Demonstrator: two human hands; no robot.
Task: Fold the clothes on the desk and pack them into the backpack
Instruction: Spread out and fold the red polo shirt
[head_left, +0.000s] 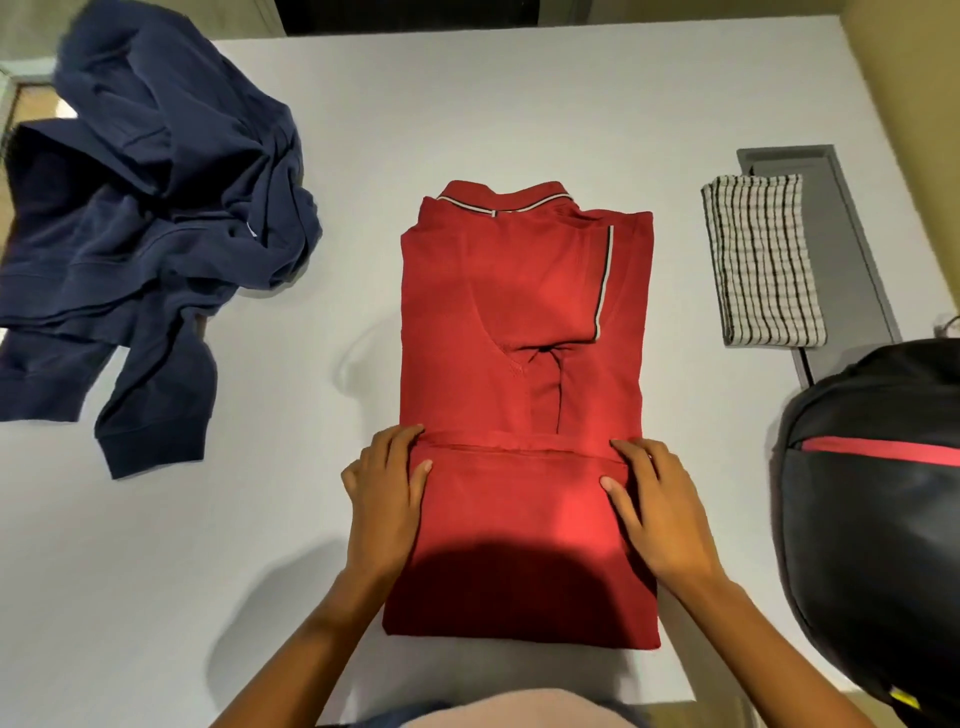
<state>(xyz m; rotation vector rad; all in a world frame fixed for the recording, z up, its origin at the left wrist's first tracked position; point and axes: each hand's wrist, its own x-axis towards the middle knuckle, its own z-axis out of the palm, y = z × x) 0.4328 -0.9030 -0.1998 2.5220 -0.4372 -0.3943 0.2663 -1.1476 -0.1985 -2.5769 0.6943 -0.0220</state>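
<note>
Middle: shirt (524, 322) fills the desk (467, 114) centre, near edge to past halfway.
Left: sweater (156, 208) heaped far-left, sleeves trailing nearward; bare lane between it and shirt.
Right: cloth (761, 260) far, backpack (872, 545) near, small gap between them; narrow strip beside shirt.
Far: bare desk beyond the collar.
Near-left: bare corner.

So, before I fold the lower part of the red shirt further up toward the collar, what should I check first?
1. Fold corners pressed by left hand and right hand: ok.
2. Sleeves of red shirt tucked inside its outline: ok.
3. Navy sweatshirt and checked towel lie apart from the shirt: ok.
4. Sweatshirt folded: not ok, crumpled.
5. Backpack open for packing: cannot tell.
</note>
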